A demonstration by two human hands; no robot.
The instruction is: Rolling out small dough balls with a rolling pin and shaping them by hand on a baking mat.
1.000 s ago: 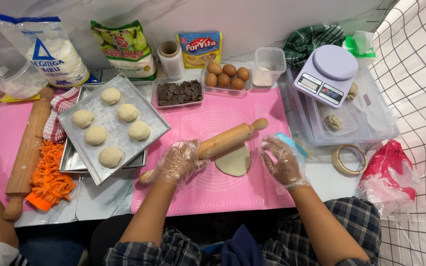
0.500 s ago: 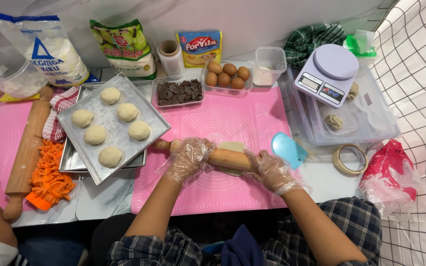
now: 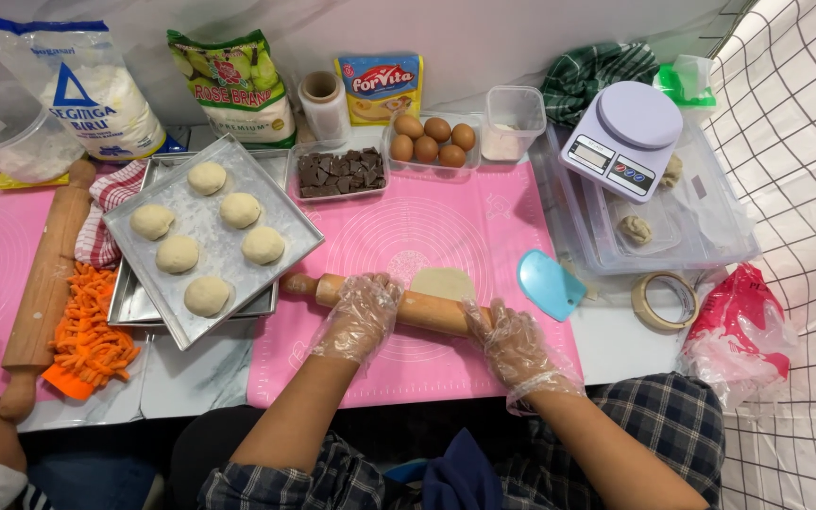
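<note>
Bright, even light falls from above, and shadows under the tray (image 3: 290, 247) and rolling pin (image 3: 408, 307) are short and soft. The wall at the top is washed pale, perhaps slightly overexposed. Mild glare sits on the gloves and the flour bag (image 3: 87, 90). Focus is sharp at the centre; the edges bow a little, as the wire grid (image 3: 795, 142) shows.

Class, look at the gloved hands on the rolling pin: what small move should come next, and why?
Probably push the rolling pin forward over the dough. Both the left hand and right hand press it, and most of the dough lies just beyond it.
</note>
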